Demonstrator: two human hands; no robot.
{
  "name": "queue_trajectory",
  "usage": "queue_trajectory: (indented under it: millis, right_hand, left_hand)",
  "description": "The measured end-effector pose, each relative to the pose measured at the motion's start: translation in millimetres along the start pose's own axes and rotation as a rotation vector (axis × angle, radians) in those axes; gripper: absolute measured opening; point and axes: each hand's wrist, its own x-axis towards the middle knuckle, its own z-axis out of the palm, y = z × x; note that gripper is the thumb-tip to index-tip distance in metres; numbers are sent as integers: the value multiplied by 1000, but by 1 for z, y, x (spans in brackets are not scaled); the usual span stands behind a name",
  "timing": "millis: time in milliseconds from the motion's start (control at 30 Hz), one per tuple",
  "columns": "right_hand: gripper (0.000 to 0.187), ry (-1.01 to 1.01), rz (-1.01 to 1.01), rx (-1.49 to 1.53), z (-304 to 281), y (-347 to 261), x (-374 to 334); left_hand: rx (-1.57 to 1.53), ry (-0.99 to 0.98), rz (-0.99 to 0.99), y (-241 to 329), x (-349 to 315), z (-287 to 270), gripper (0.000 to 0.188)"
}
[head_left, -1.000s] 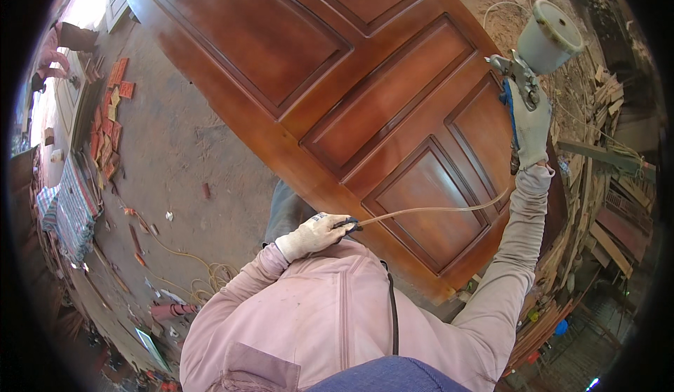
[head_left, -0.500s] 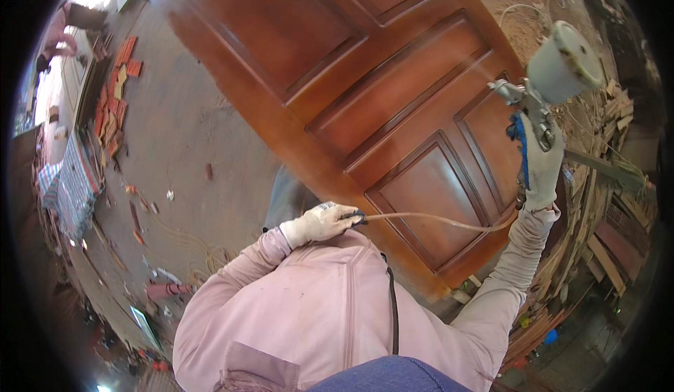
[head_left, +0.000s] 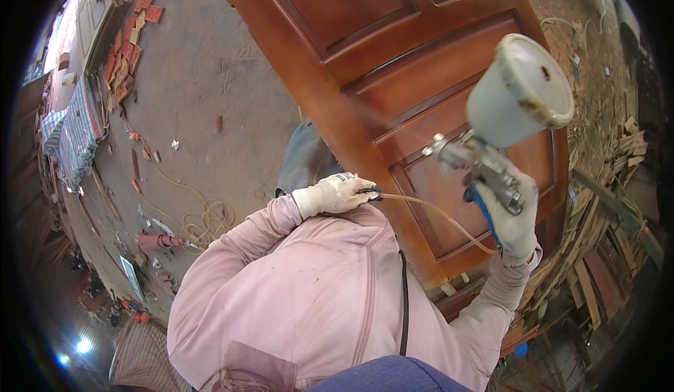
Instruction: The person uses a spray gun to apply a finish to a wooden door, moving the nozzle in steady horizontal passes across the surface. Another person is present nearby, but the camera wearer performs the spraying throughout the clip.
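In my gloved right hand (head_left: 511,213) is a metal spray gun (head_left: 481,164), its nozzle turned left with a faint mist in front. A whitish paint cup (head_left: 519,93) with a stained lid sits on top of the gun. Gloved too, my left hand (head_left: 339,194) is closed around a thin tan air hose (head_left: 439,213) close to my body. That hose runs across to the gun's grip. Beneath the gun lies a large reddish-brown panelled wooden door (head_left: 365,62), glossy in places; the cup, gun and right hand cover part of its panels.
Scrap wood strips (head_left: 597,272) pile up at the right beside a long board (head_left: 611,202). Leftward on the floor lie reddish wood pieces (head_left: 128,51), a striped sheet (head_left: 77,135) and a coiled hose (head_left: 214,213). Small wood blocks (head_left: 449,288) show by the door's near edge.
My right hand has brought the spray gun left and nearer to me, over the lower panels. My left hand still grips the hose. The view has shifted, so the door appears farther right.
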Motion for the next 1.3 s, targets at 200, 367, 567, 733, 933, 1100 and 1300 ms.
queue_trajectory:
  millis: [200,367,567,733,933,1100,1300]
  right_hand:
    - [46,374,-292,-287,9,19,-7]
    - [45,157,-30,-157,28,22,-36]
    - [43,37,3,-41,9,15,-42]
    - [33,527,31,-158,-36,36,-24]
    - [31,665,-184,-378,-63,52,-16]
    - [41,499,-248,-261,-22,50,-35]
    - [43,104,-9,14,-14,50,-66]
  left_hand:
    - [-3,-68,-107,5,-15,-9,44]
    - [6,-73,-50,-8,-19,-1,45]
    - [69,-64,19,-16,-18,14,44]
    - [54,-88,68,-7,-12,21,42]
    - [7,-113,-60,12,-14,11,39]
    - [73,-14,64,-13,-11,34,40]
    - [97,-94,86,0,-7,30,39]
